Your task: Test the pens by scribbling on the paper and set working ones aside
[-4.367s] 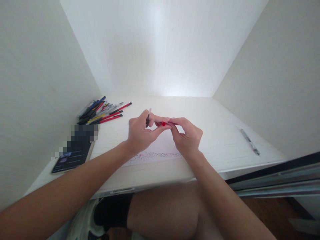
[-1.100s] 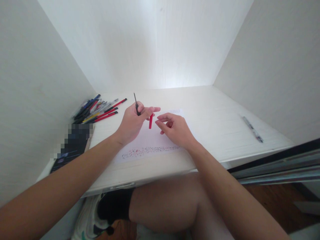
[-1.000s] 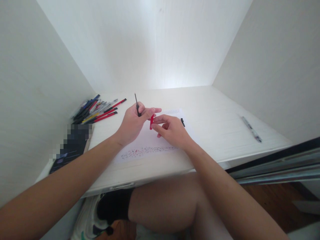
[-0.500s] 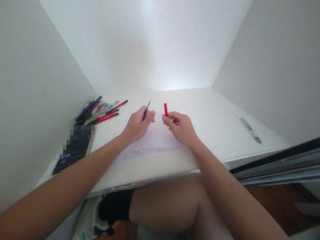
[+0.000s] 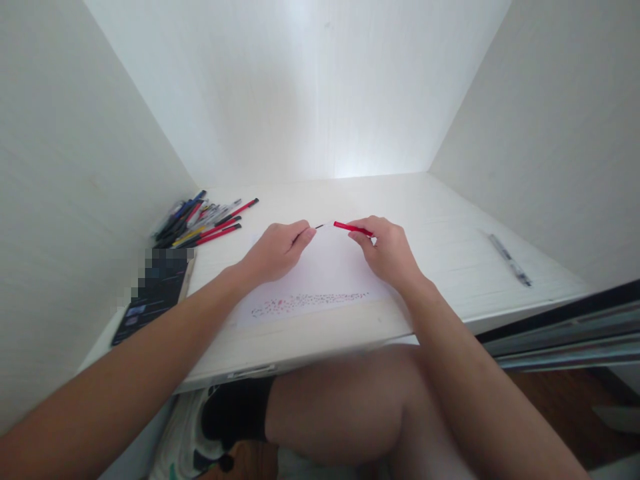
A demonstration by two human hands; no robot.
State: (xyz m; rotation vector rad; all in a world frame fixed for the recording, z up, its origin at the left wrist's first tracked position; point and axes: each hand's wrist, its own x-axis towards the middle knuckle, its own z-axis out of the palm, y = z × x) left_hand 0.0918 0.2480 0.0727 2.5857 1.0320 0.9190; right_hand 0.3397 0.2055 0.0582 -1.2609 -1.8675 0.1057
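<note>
Refill (image 5: 320,227) pinched in left hand (image 5: 280,250), barrel (image 5: 343,227) clamped in right hand (image 5: 393,252), both held over paper (image 5: 320,277). Ends roughly lined up, gap between; parts judged separated, nothing inserted or joined yet.

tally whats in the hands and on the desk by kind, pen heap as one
Pen heap: 1
Dark-screened device: 1
Marked paper sheet: 1
Loose clear pen: 1
Red pen barrel, right hand: 1
Thin dark pen part, left hand: 1
Total: 6

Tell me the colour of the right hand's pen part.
The pen part is red, clearest in the head view.
</note>
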